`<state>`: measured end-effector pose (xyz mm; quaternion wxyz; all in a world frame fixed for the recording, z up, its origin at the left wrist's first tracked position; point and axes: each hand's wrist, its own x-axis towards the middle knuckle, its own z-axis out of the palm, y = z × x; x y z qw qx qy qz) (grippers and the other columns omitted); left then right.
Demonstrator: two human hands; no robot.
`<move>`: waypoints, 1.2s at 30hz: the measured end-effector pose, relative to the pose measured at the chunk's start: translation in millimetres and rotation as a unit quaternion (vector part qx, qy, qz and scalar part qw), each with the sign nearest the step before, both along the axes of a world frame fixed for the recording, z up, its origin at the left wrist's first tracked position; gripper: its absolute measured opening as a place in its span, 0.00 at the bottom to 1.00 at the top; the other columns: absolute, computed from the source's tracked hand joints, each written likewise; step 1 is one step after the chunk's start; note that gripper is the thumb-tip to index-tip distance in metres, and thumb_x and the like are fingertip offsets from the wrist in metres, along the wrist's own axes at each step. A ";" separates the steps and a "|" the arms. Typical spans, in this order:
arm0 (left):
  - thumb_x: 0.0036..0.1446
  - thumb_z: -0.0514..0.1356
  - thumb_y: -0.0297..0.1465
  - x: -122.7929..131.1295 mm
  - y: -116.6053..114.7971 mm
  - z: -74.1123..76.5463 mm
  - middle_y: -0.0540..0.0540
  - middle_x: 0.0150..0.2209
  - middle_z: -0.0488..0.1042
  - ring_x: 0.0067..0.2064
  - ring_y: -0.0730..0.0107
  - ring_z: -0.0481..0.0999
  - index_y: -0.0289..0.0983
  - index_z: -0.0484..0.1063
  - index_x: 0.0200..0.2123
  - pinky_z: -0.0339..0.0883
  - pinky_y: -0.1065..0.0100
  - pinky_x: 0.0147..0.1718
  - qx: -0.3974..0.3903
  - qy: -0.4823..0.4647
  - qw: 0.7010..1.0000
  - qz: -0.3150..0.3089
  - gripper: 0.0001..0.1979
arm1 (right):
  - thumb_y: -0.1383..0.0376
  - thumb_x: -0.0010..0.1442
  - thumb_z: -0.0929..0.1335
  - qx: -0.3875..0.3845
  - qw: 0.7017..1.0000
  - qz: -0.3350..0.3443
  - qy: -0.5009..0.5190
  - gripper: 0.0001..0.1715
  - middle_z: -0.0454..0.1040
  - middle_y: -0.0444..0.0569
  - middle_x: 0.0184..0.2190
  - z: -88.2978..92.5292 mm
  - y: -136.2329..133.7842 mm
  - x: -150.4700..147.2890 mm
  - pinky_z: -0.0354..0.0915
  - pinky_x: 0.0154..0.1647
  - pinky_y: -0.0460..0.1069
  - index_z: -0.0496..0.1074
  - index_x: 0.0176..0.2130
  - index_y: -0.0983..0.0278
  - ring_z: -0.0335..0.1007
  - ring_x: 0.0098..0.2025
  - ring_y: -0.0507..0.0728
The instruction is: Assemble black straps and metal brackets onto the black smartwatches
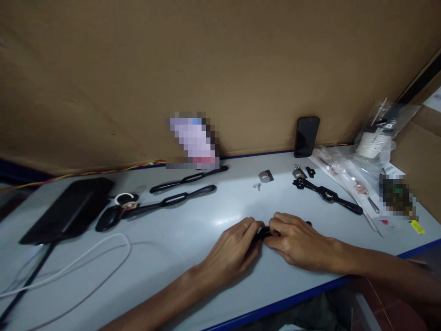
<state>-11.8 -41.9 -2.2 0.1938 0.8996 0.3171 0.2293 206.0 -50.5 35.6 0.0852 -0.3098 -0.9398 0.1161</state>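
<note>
A black spokeshave body (264,233) lies low over the white table, mostly covered by my fingers. My left hand (237,243) is closed round its left part, while my right hand (292,239) pinches it near the middle; what the right fingertips press on is hidden. One handle end pokes out beyond the right hand. Behind my hands are a flat steel blade (268,176) and a small silver thumbscrew (257,186). Farther right lies another black spokeshave (329,195), with a second blade (299,173) and a small black cap piece (310,172) near its left end.
Two more black spokeshave bodies (196,176) lie back left. Nearby are a black flat device (72,207), a round-ended black object (109,218) and a white cable (86,250). A phone (306,137) leans on the cardboard wall (241,69). Plastic packets (354,179) lie right.
</note>
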 end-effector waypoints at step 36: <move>0.72 0.51 0.29 -3.1 5.7 -5.3 0.49 0.32 0.69 0.29 0.67 0.69 0.39 0.63 0.40 0.61 0.67 0.26 0.058 0.064 0.995 -0.043 0.05 | 0.80 0.66 0.60 0.029 0.996 0.009 -0.078 0.15 0.75 0.55 0.35 6.8 0.6 0.6 0.68 0.42 0.54 0.72 0.45 0.71 0.68 0.40 0.61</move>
